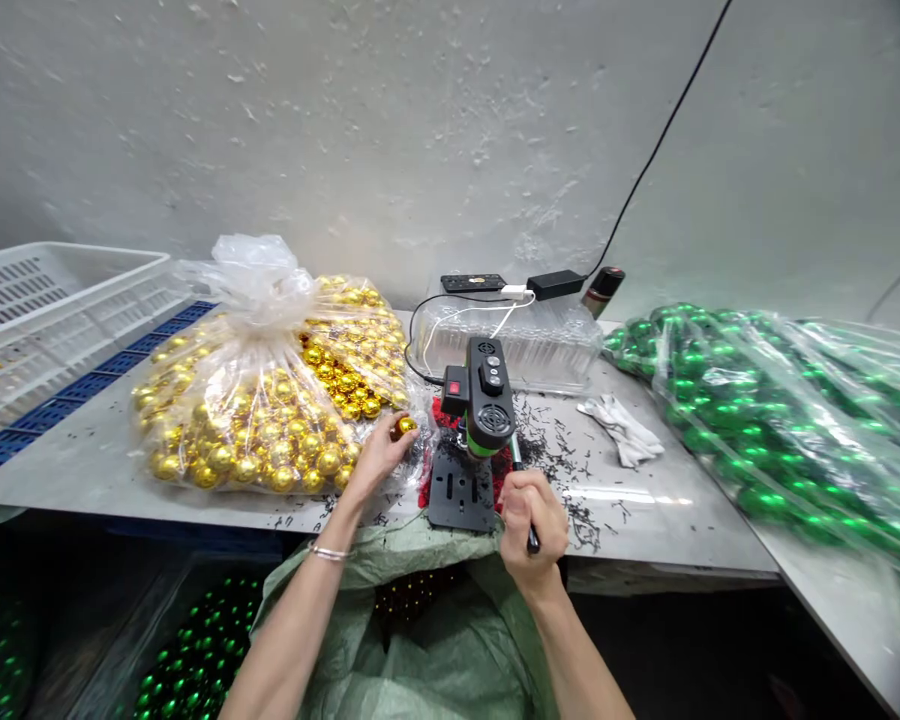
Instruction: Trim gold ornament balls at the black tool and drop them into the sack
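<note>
My left hand [384,452] grips a shiny gold bauble [403,427] beside the open mouth of a clear bag of gold baubles [262,440]. The fingers of my right hand [534,522] are wrapped round the black-ended handle [516,458] of a small black press-like machine [489,385]. The machine stands between my hands, with a red switch on its side and a slotted black base plate [461,495] in front. Red material [504,465] shows around its base. Below the table edge hangs an open green woven sack [420,650] with small gold glints inside.
Black scraps [570,480] litter the table right of the machine, near white gloves [624,430]. Behind stand clear plastic trays [547,340], a power adapter [555,284] and a dark can [604,290]. Bags of green baubles [765,410] lie right; a white crate [52,300] sits left.
</note>
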Demonstrator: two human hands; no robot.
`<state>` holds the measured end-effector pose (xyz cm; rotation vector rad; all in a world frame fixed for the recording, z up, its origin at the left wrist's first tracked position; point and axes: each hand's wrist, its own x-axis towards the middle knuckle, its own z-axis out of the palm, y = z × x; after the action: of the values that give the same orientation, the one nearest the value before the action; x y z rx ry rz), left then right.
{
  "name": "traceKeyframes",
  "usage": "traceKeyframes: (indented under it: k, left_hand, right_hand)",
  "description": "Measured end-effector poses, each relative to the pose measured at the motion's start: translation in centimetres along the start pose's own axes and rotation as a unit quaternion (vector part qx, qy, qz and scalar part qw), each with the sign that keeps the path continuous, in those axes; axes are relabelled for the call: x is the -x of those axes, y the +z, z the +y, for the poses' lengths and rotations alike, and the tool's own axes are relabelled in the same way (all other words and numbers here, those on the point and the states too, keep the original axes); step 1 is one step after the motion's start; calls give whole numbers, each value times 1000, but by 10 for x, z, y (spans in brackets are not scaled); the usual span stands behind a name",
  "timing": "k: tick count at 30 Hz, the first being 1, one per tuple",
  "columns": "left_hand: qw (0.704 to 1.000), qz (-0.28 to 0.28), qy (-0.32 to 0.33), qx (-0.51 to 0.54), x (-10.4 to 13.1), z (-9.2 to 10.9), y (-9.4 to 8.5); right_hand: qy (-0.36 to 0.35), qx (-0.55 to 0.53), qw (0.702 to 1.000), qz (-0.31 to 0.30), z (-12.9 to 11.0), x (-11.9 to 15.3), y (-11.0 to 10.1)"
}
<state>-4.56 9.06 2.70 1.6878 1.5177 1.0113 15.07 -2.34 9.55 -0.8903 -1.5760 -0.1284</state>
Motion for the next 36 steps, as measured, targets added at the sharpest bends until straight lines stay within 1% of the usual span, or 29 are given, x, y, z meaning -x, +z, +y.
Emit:
traceKeyframes:
  k: [1,3,4,6,9,11,13,15,18,22,25,29,32,34,36]
  left_hand:
    - [996,-21,-26,86,9,2,2]
    - [975,-60,-75,202,28,9,10]
    - [965,-72,-92,234,37,12,16]
    - [956,-85,-107,260,51,19,29]
    - [965,-85,-90,229,62,24,49]
    - [982,-71,-57,164,64,25,58]
    - [995,-44,-4,87,65,25,62]
    - [998,-20,53,29,65,25,64]
    - [995,-6,95,-12,65,23,66]
    - [992,13,116,-44,66,19,69]
    - [990,9,131,-42,67,16,71]
    - [990,14,138,-34,67,13,71]
    - [990,16,138,-33,67,12,72]
    - [990,17,138,-34,67,12,72]
    - [989,18,142,-38,67,13,72]
  right_hand:
    - [3,-2,1000,0,0,0,0]
    - [18,-5,1000,0,-3,-2,0]
    - [31,-7,1000,1,-4,-4,0]
    - [60,-14,998,7,-9,-11,-1]
    - [96,-29,995,24,-16,-23,-1]
    - [107,-33,993,28,-19,-29,-1]
    - [108,-30,993,25,-20,-30,-1]
    - [103,-25,994,17,-20,-29,-2]
    - [100,-17,995,3,-19,-24,-3]
    - [85,-12,996,-9,-17,-15,-5]
    - [64,-15,998,-20,-10,-4,-5]
    - [4,-4,999,-33,6,19,0]
    - [-30,12,999,-7,17,33,8]
    - [-21,10,1000,15,20,38,13]
    - [-11,6,1000,24,21,41,17]
